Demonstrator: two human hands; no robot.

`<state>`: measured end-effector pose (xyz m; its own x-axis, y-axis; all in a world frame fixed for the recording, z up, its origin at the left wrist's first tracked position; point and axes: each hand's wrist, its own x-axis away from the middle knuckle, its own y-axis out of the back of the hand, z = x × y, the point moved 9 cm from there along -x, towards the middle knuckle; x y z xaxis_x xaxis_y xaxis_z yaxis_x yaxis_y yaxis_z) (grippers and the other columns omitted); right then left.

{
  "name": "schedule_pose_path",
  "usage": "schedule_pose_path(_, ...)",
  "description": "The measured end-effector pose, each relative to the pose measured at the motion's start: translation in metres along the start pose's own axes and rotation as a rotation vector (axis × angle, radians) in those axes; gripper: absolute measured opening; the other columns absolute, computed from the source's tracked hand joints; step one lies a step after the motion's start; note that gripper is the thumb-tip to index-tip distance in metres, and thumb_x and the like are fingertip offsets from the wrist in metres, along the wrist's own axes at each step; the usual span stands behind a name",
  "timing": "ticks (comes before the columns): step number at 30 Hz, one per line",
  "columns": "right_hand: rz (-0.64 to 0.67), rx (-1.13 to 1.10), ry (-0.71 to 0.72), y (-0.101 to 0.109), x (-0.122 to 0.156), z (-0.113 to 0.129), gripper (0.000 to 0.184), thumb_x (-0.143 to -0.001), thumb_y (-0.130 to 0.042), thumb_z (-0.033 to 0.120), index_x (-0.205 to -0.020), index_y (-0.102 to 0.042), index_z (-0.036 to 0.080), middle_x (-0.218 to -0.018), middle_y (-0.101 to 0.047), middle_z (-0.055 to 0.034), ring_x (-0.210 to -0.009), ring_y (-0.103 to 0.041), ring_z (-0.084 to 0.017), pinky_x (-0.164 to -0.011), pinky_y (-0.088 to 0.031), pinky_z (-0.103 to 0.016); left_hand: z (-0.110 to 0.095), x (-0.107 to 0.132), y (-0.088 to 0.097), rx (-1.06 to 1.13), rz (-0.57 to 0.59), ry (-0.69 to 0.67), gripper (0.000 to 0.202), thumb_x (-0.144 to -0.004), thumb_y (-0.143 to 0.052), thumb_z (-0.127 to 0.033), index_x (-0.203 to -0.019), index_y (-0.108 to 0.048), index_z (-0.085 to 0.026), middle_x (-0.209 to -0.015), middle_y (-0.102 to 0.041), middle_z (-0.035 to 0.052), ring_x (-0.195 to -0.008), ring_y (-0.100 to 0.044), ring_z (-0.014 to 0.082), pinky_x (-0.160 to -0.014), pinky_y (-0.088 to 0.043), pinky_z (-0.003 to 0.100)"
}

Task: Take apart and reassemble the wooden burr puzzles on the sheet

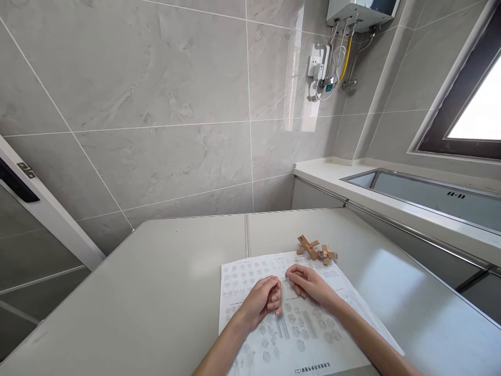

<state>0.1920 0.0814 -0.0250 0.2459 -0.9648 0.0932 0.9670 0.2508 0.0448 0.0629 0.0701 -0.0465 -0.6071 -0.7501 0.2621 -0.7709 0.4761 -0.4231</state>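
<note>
A large printed paper sheet, covered with rows of small grey drawings, lies on the white table. My left hand rests over its middle with the fingers curled in and the thumb against the index finger; no object shows in it. Just to the right, a small gap apart, my right hand is loosely closed, fingertips pointing left, and nothing shows between its fingers either. Beyond it, at the sheet's far right edge, sit two small wooden assemblies of crossed notched sticks: one farther left, another close beside it. Neither hand touches them.
The white tabletop has a seam running to its far edge. To the right are a counter with a sink and a window. A water heater with hoses hangs on the tiled wall. A white-framed door stands at left.
</note>
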Motion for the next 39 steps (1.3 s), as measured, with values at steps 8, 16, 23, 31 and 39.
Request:
schedule_pose_path(8, 0.051, 0.000, -0.043, -0.002, 0.002, 0.002, 0.053, -0.088, -0.071, 0.073, -0.086, -0.068, 0.021, -0.062, -0.057, 0.0045, -0.053, -0.046, -0.013, -0.057, -0.038, -0.028, -0.005, 0.000, 0.005, -0.086, 0.004, -0.009, 0.039, -0.093, -0.067, -0.055, -0.087, -0.051, -0.021, -0.063, -0.043, -0.0099, -0.048, -0.033, 0.0073, -0.058, -0.048, 0.028)
schedule_pose_path(16, 0.051, -0.012, -0.070, -0.001, -0.001, -0.004, 0.048, -0.086, -0.075, 0.067, -0.084, -0.065, 0.020, -0.070, -0.063, 0.0026, -0.054, -0.051, -0.011, -0.056, -0.044, -0.027, -0.004, 0.000, -0.002, -0.191, 0.028, -0.040, 0.049, -0.089, -0.070, -0.065, -0.084, -0.049, -0.021, -0.061, -0.045, -0.0105, -0.046, -0.030, 0.0058, -0.056, -0.050, 0.029)
schedule_pose_path(23, 0.023, 0.051, -0.030, -0.002, -0.003, -0.011, 0.046, -0.092, -0.067, 0.067, -0.088, -0.065, 0.021, -0.070, -0.063, 0.0034, -0.051, -0.049, -0.011, -0.052, -0.042, -0.027, -0.022, 0.002, 0.019, -0.261, -0.032, -0.073, 0.047, -0.088, -0.072, -0.064, -0.084, -0.052, -0.021, -0.063, -0.046, -0.0089, -0.048, -0.034, 0.0066, -0.057, -0.053, 0.030)
schedule_pose_path(31, 0.015, 0.108, -0.049, -0.003, -0.002, -0.016, 0.040, -0.095, -0.065, 0.061, -0.090, -0.063, 0.021, -0.073, -0.062, 0.0028, -0.056, -0.052, -0.012, -0.052, -0.044, -0.025, -0.079, 0.005, 0.112, -0.420, -0.431, -0.325, 0.038, -0.096, -0.058, -0.058, -0.084, -0.051, -0.023, -0.066, -0.040, -0.0087, -0.050, -0.034, 0.0084, -0.050, -0.039, 0.022)
schedule_pose_path(39, -0.013, 0.183, 0.072, -0.006, -0.002, -0.010, 0.040, -0.099, -0.058, 0.061, -0.092, -0.063, 0.023, -0.071, -0.061, 0.0025, -0.054, -0.054, -0.014, -0.049, -0.040, -0.026, -0.096, 0.020, 0.156, -0.618, -0.548, -0.386, 0.036, -0.097, -0.056, -0.056, -0.082, -0.055, -0.022, -0.063, -0.045, -0.0078, -0.047, -0.038, 0.0093, -0.049, -0.038, 0.023)
